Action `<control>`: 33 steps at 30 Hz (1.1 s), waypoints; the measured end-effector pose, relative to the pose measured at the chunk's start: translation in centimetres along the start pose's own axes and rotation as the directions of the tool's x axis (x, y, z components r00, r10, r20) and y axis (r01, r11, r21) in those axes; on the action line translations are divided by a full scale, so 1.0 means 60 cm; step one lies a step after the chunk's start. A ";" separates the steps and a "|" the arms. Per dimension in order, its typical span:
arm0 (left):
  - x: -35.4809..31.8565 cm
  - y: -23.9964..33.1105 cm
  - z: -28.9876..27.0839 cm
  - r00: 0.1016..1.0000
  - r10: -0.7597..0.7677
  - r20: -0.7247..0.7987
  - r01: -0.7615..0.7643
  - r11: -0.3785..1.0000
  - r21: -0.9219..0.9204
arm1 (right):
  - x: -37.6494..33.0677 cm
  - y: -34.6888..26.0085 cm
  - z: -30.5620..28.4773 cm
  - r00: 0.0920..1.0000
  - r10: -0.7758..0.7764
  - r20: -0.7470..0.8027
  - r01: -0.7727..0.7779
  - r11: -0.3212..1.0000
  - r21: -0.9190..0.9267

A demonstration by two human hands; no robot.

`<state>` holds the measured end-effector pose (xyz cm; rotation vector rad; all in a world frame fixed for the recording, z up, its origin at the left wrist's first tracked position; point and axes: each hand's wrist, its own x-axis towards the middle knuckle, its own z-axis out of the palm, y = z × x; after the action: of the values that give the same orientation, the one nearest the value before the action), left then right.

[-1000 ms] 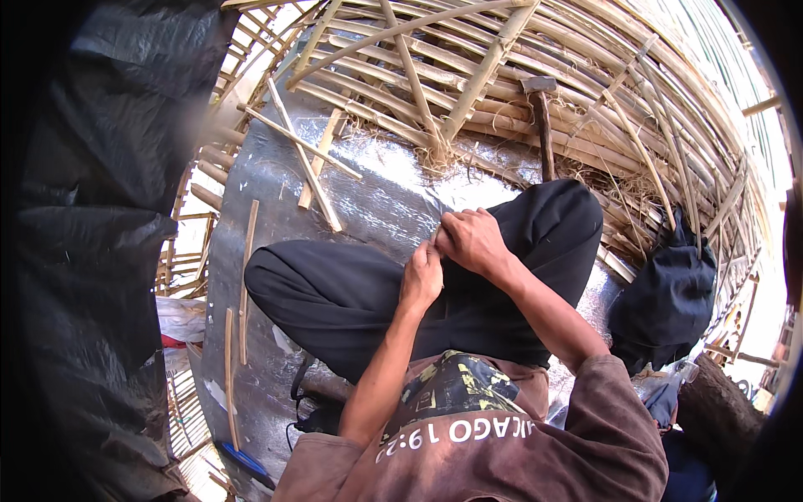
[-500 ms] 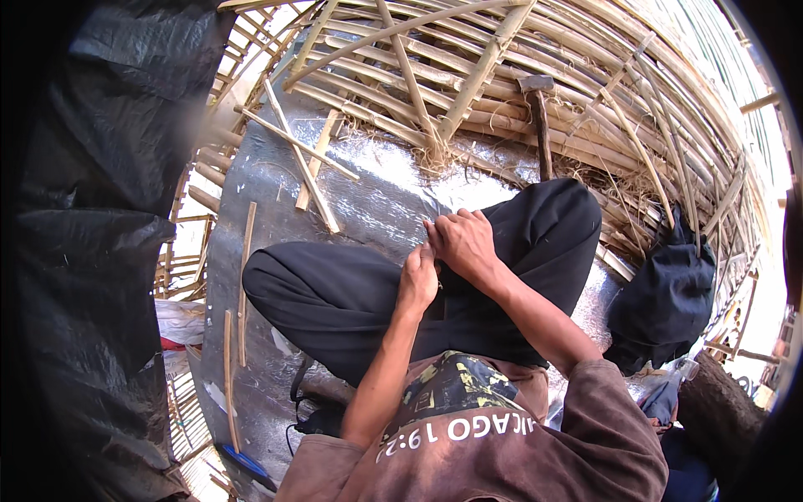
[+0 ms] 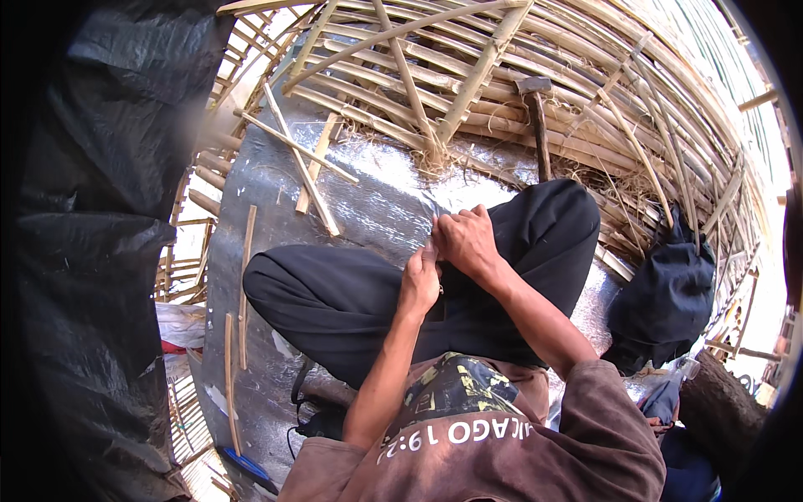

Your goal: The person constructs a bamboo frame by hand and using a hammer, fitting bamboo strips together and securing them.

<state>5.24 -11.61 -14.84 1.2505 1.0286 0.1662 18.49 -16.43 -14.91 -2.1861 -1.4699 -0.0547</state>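
Over my crossed legs in dark trousers (image 3: 335,293), both hands come together with fingers curled. My left hand (image 3: 420,278) is closed, its thumb pointing up toward the right hand. Beside it and slightly farther away, my right hand (image 3: 465,241) is closed too, knuckles up. Whatever sits between the fingertips is hidden or too small to name. A tiny thin bit shows just by the left hand's fingers, too small to identify.
Bamboo strips (image 3: 309,159) lie crossed on the shiny grey sheet (image 3: 376,205) ahead; two thin sticks (image 3: 246,284) lie at left. A hammer (image 3: 535,117) leans on the slatted bamboo wall (image 3: 493,71). A dark cloth bundle (image 3: 665,301) is at right, black plastic sheeting (image 3: 92,276) at left.
My right hand has shifted very slightly and its fingers have moved a little. The left thumb stands a bit more upright. Both hands remain closed together.
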 end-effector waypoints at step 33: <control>-0.004 -0.025 -0.006 0.985 -0.140 0.101 0.158 0.967 -0.198 | -0.009 -0.013 -0.003 0.997 0.010 0.073 -0.008 1.000 -0.025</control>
<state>4.20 -12.08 -15.95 0.9807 1.0002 0.0985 17.65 -16.78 -14.61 -2.2361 -1.5062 0.0101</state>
